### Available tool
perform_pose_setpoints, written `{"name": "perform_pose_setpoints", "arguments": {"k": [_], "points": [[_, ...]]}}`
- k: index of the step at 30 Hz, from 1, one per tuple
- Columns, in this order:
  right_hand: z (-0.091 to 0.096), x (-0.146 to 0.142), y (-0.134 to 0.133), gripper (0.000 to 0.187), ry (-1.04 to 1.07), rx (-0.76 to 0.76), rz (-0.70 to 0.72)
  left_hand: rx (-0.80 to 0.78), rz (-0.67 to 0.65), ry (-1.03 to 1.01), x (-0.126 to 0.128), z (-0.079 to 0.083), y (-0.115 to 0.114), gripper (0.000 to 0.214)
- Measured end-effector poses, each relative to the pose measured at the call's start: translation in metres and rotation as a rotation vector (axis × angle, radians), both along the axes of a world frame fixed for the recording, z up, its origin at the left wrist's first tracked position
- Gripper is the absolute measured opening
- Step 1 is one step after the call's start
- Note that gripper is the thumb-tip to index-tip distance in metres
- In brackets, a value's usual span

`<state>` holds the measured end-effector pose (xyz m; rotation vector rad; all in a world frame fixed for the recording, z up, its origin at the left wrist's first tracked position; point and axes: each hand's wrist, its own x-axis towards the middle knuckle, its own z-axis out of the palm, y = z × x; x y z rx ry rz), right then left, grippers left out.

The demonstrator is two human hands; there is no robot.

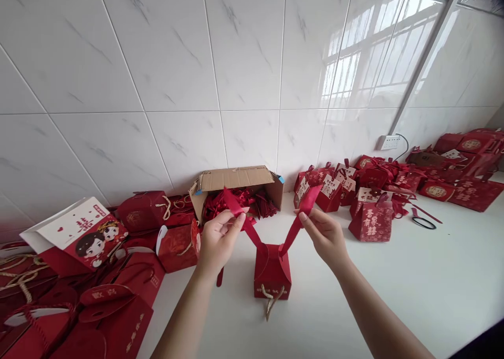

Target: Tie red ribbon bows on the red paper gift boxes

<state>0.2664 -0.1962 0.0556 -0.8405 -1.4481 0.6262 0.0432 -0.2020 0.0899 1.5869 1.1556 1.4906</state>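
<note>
A small red gift box (pixel 272 275) stands on the white table in front of me, with a twisted beige cord (pixel 270 296) hanging down its near side. A red ribbon (pixel 290 235) rises from its top in two tails that spread into a V. My left hand (pixel 222 235) pinches the left tail between thumb and fingers. The right tail is pinched in my right hand (pixel 323 235), its end sticking up past the fingertips. Both hands are above the box, one to each side, not touching it.
Behind the box an open cardboard carton (pixel 236 180) holds many red ribbons. Larger red gift boxes (pixel 129 317) crowd the left, one white-topped box (pixel 84 233) among them. Small tagged boxes (pixel 372 220) stand right, near a black ring-shaped item (pixel 424 222). A tiled wall (pixel 252 86) closes the back.
</note>
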Motion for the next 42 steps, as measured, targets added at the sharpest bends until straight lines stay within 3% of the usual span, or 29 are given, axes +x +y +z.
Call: {"name": "perform_pose_setpoints", "arguments": {"k": [8, 16, 20, 25, 31, 36, 42], "points": [[0.022, -0.011, -0.009, 0.009, 0.051, 0.005, 0.127, 0.002, -0.086, -0.001, 0.011, 0.013, -0.009, 0.032], [0.03, -0.01, -0.018, 0.011, 0.218, -0.107, 0.224, 0.036, -0.091, 0.016, 0.016, 0.016, -0.022, 0.032], [0.031, -0.009, -0.02, 0.008, 0.23, -0.065, 0.203, 0.061, -0.119, 0.007, 0.018, 0.019, -0.027, 0.028], [0.035, -0.011, -0.023, 0.014, 0.283, -0.161, 0.279, -0.025, -0.182, -0.115, 0.022, 0.022, -0.028, 0.025], [0.043, -0.016, -0.026, 0.023, 0.117, -0.256, 0.335, -0.09, -0.256, 0.034, 0.026, 0.028, -0.032, 0.05], [0.043, -0.018, -0.032, 0.021, -0.05, -0.135, 0.477, -0.123, -0.286, 0.14, 0.028, 0.029, -0.03, 0.057], [0.039, -0.014, -0.029, 0.017, -0.203, 0.03, 0.417, -0.146, -0.44, 0.142, 0.022, 0.025, -0.027, 0.047]]}}
